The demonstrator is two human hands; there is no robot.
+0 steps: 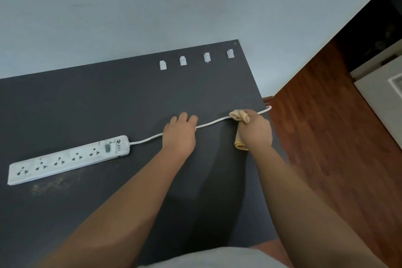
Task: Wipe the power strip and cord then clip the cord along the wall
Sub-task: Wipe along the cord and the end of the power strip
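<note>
Yellow cloth [239,116] and cord [212,123] in closed right hand [257,129].

1. Looks like a room in a home, poss. a bedroom or study; nothing industrial or shop-like in view.
2. Plain pale wall [152,6] w/ a few scuff marks; painted, domestic finish.
3. Dark matte desk top [108,98] pushed against that wall; four small white cord clips [163,65] along its back edge.
4. Reddish wood-look floor [326,126] at right; white panelled furniture [382,93] beyond it, cabinet or door, can't tell which.
</note>
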